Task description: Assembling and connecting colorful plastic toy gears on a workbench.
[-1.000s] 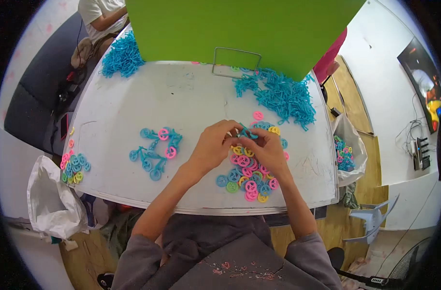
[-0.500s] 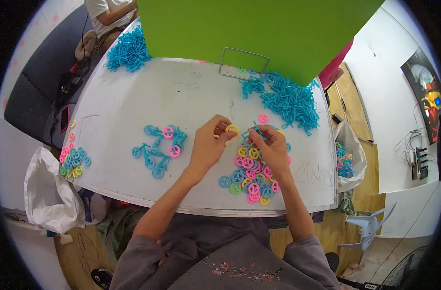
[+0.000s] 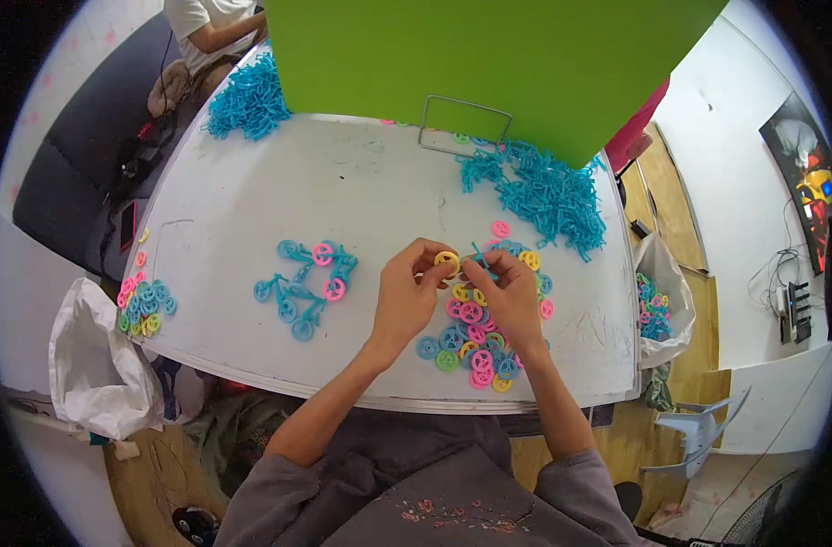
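Observation:
My left hand [image 3: 408,287] pinches a small yellow plastic wheel [image 3: 447,263] by its rim. Right beside it, my right hand [image 3: 509,296] is closed on a thin blue plastic frame piece [image 3: 480,257], mostly covered by the fingers. The wheel and the piece meet or nearly touch; the fingertips hide the exact contact. Beneath the right hand spreads a pile of pink, blue, yellow and green wheels [image 3: 481,360]. To the left lies a loose cluster of blue pieces fitted with blue and pink wheels [image 3: 303,328].
Heaps of blue frame pieces lie at the far right [image 3: 552,196] and far left [image 3: 247,100] of the white table [image 3: 233,219]. A green board [image 3: 489,64] stands at the back. White sacks hang by the left [image 3: 97,365] and right [image 3: 676,337] edges. Another person [image 3: 215,32] sits far left.
My hands have come together, bringing the yellow wheel up to the blue piece. The whole view has shifted slightly.

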### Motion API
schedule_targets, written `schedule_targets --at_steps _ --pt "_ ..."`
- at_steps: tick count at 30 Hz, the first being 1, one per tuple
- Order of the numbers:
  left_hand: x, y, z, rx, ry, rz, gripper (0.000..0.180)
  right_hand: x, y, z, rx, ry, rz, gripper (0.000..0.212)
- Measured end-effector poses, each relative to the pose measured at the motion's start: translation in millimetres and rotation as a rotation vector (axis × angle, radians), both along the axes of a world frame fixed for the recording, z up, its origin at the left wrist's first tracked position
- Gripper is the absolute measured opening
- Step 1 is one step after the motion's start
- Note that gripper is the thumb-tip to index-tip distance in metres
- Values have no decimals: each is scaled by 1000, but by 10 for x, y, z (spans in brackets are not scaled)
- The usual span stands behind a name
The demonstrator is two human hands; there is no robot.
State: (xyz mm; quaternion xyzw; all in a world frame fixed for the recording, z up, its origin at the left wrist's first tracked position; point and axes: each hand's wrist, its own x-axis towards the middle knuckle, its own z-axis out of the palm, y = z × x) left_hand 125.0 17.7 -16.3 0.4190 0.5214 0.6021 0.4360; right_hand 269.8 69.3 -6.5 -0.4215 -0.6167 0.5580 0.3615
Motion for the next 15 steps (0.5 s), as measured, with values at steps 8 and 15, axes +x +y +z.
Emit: schedule_targets --at_steps 8,15 --pt "67 -11 -6 47 26 93 9 -43 -59 -106 55 29 -31 20" --pt "111 -71 -20 113 329 175 13 -71 -96 -24 -54 134 -39 21"
